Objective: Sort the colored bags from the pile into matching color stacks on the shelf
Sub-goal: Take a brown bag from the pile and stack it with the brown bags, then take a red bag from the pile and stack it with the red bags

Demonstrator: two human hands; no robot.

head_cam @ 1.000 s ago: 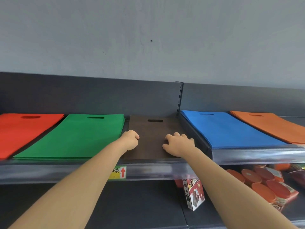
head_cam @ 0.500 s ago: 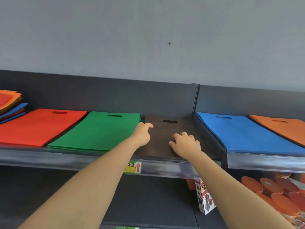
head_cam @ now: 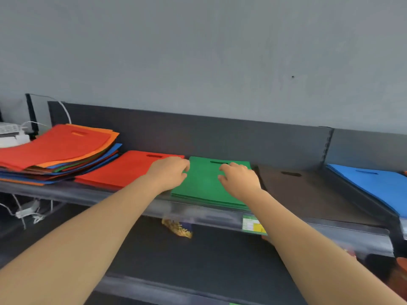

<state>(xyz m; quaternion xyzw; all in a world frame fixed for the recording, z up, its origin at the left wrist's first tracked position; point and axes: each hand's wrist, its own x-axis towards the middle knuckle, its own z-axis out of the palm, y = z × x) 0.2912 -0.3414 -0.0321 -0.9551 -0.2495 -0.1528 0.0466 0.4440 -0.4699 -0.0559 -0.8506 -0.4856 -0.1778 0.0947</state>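
Green bags (head_cam: 204, 186), flat matte fabric rectangles

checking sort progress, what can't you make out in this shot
Head view:
- Flat blue fabric bag stack: cut off by the right edge.
- Mixed pile of coloured fabric bags: lower layers mostly covered by the upper ones.
- Green-and-yellow shelf label: print blurred.
- Left hand: grip unclear, knuckles hide fingertips.

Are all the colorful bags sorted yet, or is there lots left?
Partly done: red stack, green stack, brown stack and blue stack lie sorted on the shelf. Neither the left hand nor right hand holds a bag; both hover at the green stack. Remaining: the mixed pile.
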